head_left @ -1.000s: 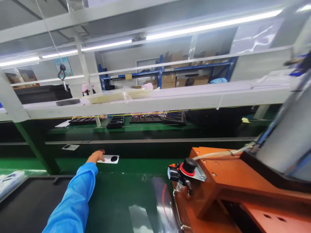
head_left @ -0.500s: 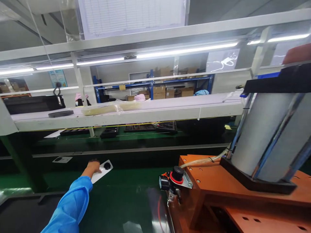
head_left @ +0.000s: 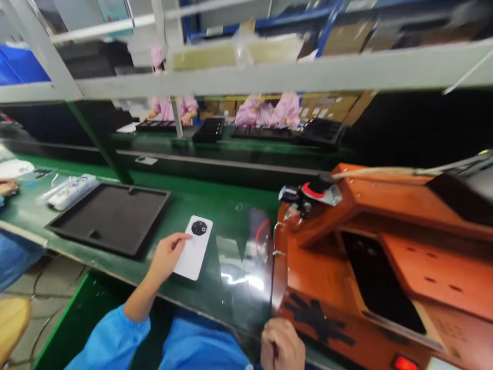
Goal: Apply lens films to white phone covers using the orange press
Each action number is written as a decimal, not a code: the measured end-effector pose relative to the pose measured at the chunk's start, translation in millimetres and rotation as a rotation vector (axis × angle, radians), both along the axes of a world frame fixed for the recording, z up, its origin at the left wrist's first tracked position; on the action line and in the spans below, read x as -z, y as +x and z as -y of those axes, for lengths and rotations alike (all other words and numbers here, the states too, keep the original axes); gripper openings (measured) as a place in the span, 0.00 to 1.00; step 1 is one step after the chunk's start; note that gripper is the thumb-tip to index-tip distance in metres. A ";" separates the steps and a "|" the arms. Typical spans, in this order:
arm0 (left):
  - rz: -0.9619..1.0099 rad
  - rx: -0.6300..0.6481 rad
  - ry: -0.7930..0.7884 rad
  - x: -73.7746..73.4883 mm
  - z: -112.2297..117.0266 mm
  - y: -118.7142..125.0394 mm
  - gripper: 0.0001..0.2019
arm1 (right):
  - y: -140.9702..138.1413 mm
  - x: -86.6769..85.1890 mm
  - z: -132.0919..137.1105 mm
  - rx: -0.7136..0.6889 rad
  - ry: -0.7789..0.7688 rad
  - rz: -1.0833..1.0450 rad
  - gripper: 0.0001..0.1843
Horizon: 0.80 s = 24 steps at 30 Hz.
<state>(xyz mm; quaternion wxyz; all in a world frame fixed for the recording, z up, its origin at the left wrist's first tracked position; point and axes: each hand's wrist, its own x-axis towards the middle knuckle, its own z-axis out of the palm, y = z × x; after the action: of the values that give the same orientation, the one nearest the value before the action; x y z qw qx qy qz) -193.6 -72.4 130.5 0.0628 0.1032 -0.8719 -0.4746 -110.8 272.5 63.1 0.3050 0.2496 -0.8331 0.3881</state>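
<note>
A white phone back cover (head_left: 193, 257) with a round black camera area lies at a slant over the green bench. My left hand (head_left: 169, 254) pinches its left edge between thumb and fingers, close to the camera area. My right hand (head_left: 283, 344) is at the bottom, by the front corner of the orange press (head_left: 308, 272). Its fingers are curled in, with nothing visible in them. A black-faced phone (head_left: 381, 277) rests in the press bed, right of that hand.
A black tray (head_left: 111, 218) lies left of my left hand, with a plastic-wrapped bundle (head_left: 73, 191) beyond it. Another white cover (head_left: 146, 160) sits on the dark strip behind. A regulator (head_left: 308, 195) juts from the press. Co-workers in pink (head_left: 267, 110) work opposite; another person's hand (head_left: 8, 186) shows far left.
My view has tilted down and shifted. My left hand has brought the white cover from the back of the bench nearer to me. My right hand has come into view.
</note>
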 end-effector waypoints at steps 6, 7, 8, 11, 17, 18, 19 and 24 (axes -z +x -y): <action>-0.002 0.034 0.042 36.1 -64.9 108.5 0.21 | -12.0 -67.4 33.9 -0.232 -0.207 0.238 0.08; -0.003 0.090 -0.011 35.8 -70.5 113.8 0.22 | -22.6 -74.8 44.1 -0.267 -0.192 0.373 0.08; 0.002 0.138 -0.073 35.0 -74.5 117.3 0.24 | -34.8 -78.1 54.3 -0.300 -0.173 0.499 0.09; 0.004 0.214 -0.280 33.5 -78.7 124.2 0.30 | -72.7 -67.4 79.5 -0.353 -0.069 0.791 0.10; -0.171 0.170 -0.567 53.9 -61.2 144.7 0.31 | -106.8 -48.0 94.8 -0.227 0.025 0.925 0.11; -0.237 0.210 -0.598 60.5 -57.7 146.7 0.31 | -108.1 -50.4 94.7 -0.232 0.044 0.934 0.11; -0.293 0.260 -0.629 67.4 -55.1 147.5 0.32 | -109.0 -53.5 94.4 -0.239 0.061 0.943 0.11; -0.370 0.335 -0.699 96.8 -57.0 139.5 0.39 | -114.1 -63.1 93.5 -0.275 0.047 0.950 0.09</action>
<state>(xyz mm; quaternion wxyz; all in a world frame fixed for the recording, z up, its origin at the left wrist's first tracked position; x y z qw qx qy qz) -54.1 -15.4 33.7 0.1712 -0.1544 -0.9590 -0.1649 -224.9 178.9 126.2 -0.1682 0.1596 -0.8480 0.4767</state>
